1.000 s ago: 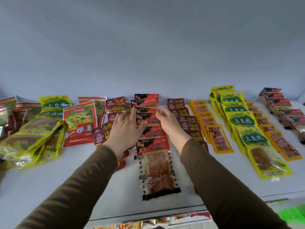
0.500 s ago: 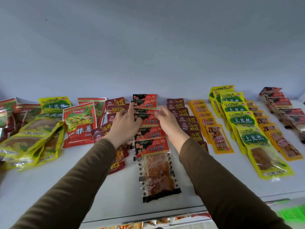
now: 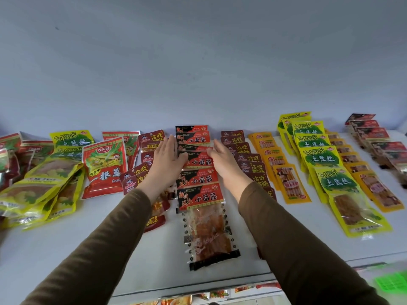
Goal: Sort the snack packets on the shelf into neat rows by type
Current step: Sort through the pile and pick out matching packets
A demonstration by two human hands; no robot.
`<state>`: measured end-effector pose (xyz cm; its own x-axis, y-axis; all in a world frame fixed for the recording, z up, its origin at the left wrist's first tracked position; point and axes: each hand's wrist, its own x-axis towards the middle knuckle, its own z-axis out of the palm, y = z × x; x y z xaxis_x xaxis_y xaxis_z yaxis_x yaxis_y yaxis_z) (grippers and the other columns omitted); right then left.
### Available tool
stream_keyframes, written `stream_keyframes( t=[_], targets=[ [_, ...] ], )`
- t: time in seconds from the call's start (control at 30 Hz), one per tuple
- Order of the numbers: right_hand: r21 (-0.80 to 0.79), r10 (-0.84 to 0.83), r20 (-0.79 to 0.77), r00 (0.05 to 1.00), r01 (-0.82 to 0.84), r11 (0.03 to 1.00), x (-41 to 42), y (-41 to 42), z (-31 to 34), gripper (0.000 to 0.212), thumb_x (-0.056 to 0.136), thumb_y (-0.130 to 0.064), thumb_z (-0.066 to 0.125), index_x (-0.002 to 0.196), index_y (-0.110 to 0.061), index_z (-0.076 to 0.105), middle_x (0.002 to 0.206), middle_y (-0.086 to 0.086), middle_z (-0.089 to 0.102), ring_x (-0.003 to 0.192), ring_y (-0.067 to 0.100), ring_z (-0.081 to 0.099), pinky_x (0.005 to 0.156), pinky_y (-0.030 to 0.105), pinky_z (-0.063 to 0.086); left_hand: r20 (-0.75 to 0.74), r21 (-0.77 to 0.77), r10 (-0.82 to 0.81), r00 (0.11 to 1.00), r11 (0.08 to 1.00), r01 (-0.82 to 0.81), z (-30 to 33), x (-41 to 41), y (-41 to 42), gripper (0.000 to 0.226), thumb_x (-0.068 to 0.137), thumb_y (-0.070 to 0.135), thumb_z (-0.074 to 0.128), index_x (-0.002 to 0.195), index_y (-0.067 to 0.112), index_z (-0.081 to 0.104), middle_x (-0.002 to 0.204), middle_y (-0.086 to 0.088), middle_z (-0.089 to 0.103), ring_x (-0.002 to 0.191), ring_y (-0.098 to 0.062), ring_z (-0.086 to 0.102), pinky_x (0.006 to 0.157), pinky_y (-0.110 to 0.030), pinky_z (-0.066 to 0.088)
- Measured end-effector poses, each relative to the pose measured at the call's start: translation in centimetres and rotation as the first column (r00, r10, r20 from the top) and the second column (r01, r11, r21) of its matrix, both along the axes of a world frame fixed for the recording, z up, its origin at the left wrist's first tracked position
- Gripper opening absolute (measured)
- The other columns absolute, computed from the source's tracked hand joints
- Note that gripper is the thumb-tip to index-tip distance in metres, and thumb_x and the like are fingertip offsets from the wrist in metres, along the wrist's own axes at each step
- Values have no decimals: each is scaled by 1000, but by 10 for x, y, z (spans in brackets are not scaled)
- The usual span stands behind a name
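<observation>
Lower shelf edge (image 3: 198,299) at 6 o'clock, a strip of bright packets below the lip, print too small to read. Green tag (image 3: 392,282) at 4 o'clock, blurred.

White shelf (image 3: 66,249) above that, brown sleeves (image 3: 297,249) reaching in from 7 and 5 o'clock.

Dead centre, red-black row (image 3: 199,195) running front to back, overlapped like tiles; nearest packet clear-windowed with orange strips inside, header reading 湘川风味 小面筋. Same 小面筋 on the headers behind.

Left hand (image 3: 165,166) flat, fingers straight and together, pressed along the row's left edge at about 11 o'clock; wrist lying over loose dark-red packets (image 3: 134,179) marked 冷吃. Right hand (image 3: 224,164) likewise flat and straight-fingered, edge against the row's right side at 1 o'clock. Nothing gripped by either, palms facing each other with the row between.

Just right of the right hand, dark-red row (image 3: 251,166), 冷吃 on each. Next at 2 o'clock, orange row (image 3: 288,186), small print unreadable. Then yellow-green row (image 3: 337,183), "TuDouSi" and 土豆丝, largest packet nearest. Beyond it a second orange row (image 3: 378,190), partly hidden by the yellow-green one. Far right at 3 o'clock, dark packets (image 3: 374,133) with red bands, possibly a further type, too blurred to read.

At 9 to 10 o'clock, unsorted heap (image 3: 37,190) of yellow-green pouches lying askew. Beside it red bag (image 3: 105,168) reading 光头娃 and 一根葱, tilted. Behind, another TuDouSi pouch (image 3: 70,138) at 10 o'clock.

Grey wall (image 3: 198,62) at 12 o'clock.
</observation>
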<state>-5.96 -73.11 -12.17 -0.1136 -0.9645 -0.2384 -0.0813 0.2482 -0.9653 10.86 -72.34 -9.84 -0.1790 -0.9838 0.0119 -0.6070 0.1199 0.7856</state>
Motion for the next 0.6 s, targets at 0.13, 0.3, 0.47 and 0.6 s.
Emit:
stream_keyframes(
  t=[0.13,0.3,0.47,0.6],
  targets=[
    [11,8,17,1000,-8,1000,0,-7,-6,53,103,-42,53,151,-24,38,140,5,60,110,22,70,87,44,61,-380,257,118,917,966,-17,5,-8,13,16,109,29,43,121,39,44,117,5,68,103,-17,72,67,-24,60],
    [34,6,47,999,-8,999,4,-12,-1,52,103,-39,54,149,-19,41,122,6,70,93,20,76,73,36,63,-464,356,192,865,934,-16,8,-15,0,25,109,29,45,133,25,47,120,-5,71,99,-23,75,82,-40,62],
    [1,34,65,997,-35,999,5,-5,13,38,107,-32,49,143,-18,48,112,2,72,86,19,76,61,26,58,-501,400,237,833,916,-21,13,-19,-2,21,108,30,45,128,26,52,115,-3,73,101,-26,74,96,-53,57],
    [12,2,120,993,-3,1000,0,12,25,55,108,-37,44,159,-25,26,142,-2,54,108,13,64,84,27,51,-548,367,233,803,930,-19,17,-8,18,26,109,34,40,132,29,52,118,-4,74,104,-28,74,99,-56,54]
  ],
)
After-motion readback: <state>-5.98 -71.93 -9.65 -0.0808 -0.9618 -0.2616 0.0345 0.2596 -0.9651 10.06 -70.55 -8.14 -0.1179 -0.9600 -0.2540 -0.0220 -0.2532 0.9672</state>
